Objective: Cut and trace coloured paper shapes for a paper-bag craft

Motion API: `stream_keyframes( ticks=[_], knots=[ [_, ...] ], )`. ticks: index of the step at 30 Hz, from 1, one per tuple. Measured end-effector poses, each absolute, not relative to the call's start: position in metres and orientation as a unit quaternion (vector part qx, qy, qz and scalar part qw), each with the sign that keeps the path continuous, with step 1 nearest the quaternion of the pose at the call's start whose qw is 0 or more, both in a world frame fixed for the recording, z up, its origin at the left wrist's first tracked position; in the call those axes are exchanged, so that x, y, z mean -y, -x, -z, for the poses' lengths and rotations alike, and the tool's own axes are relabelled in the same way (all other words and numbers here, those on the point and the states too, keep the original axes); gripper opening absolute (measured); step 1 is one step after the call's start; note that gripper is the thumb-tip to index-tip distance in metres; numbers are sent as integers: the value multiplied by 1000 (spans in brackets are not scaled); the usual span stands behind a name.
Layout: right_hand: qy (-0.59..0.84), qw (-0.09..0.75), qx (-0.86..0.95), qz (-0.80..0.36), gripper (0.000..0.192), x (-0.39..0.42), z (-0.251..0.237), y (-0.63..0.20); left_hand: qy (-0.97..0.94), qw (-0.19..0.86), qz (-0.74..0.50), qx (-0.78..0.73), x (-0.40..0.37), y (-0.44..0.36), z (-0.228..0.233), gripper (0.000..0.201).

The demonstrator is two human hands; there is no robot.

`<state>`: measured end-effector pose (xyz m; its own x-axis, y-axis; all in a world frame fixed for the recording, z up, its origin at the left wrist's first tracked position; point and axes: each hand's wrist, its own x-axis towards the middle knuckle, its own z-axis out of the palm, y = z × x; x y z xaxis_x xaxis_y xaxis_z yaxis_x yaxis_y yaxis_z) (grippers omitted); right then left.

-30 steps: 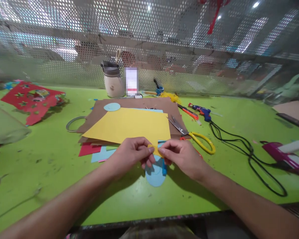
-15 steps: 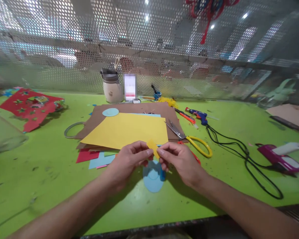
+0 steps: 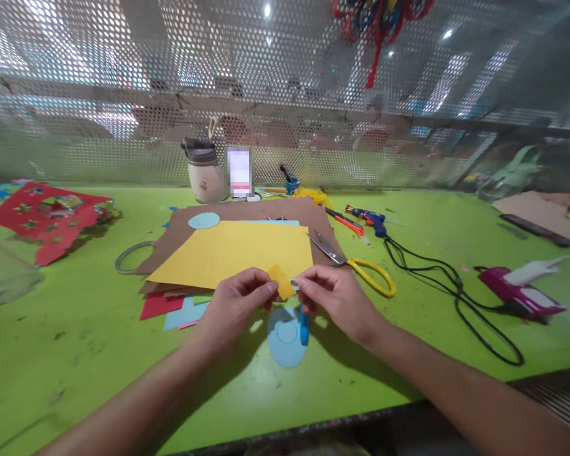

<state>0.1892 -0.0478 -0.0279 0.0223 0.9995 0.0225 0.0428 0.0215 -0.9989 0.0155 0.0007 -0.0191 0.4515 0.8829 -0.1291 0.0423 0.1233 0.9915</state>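
Both forearms enter from the lower edge and converge over the middle of the green table [image 3: 408, 228].

The left hand [image 3: 235, 303] is held palm inward, fingers curled, with thumb and forefinger pinched on the left edge of a small yellow paper scrap [image 3: 280, 280]. The scrap is raised just above the table, in front of the near edge of a large yellow paper sheet [image 3: 237, 253], which lies on a brown cardboard sheet [image 3: 247, 212].

The right hand [image 3: 337, 297] mirrors the left, fingertips closed toward the right edge of the scrap. Contact there appears to be a pinch, though the fingertips partly cover the edge.

Below the hands lies a light blue paper disc [image 3: 282, 348], its upper part hidden by the fingers. A short blue stick-like item [image 3: 304, 329] rests on the disc; its upper end is hidden by the right hand and its type cannot be determined.

To the right of the sheets lie yellow-handled scissors [image 3: 361, 269], blades apart, and farther right a blue glue gun [image 3: 370, 218] with a black cable [image 3: 460, 297]. A label behind the sheets is blurred and unreadable.
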Motion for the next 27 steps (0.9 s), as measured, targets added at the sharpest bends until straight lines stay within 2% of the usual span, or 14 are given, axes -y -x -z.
stream_keyframes(
  ticks=[2,4,7,8,14,17,20,27],
  knots=[
    [533,491,529,-441,25,43,21,-205,-572,620,-339,-417,-1,-15,16,17],
    [571,434,575,-393,24,37,13,-226,-565,618,-337,-430,-1,-14,14,18],
    [668,232,677,-204,28,33,4,-259,-549,630,-337,-434,-3,-12,12,18],
    [684,194,682,-168,28,34,3,-269,-544,631,-344,-433,-4,-11,11,18],
    [734,55,668,-107,51,46,23,-294,-522,656,-388,-384,-15,-5,19,18],
    [752,30,649,-108,65,44,38,-295,-501,677,-411,-350,-19,-4,24,16],
    [773,28,623,-117,70,36,49,-296,-488,683,-424,-341,-19,-4,24,15],
    [783,85,597,-151,49,32,46,-305,-474,684,-446,-329,-17,-1,15,15]
  ],
)
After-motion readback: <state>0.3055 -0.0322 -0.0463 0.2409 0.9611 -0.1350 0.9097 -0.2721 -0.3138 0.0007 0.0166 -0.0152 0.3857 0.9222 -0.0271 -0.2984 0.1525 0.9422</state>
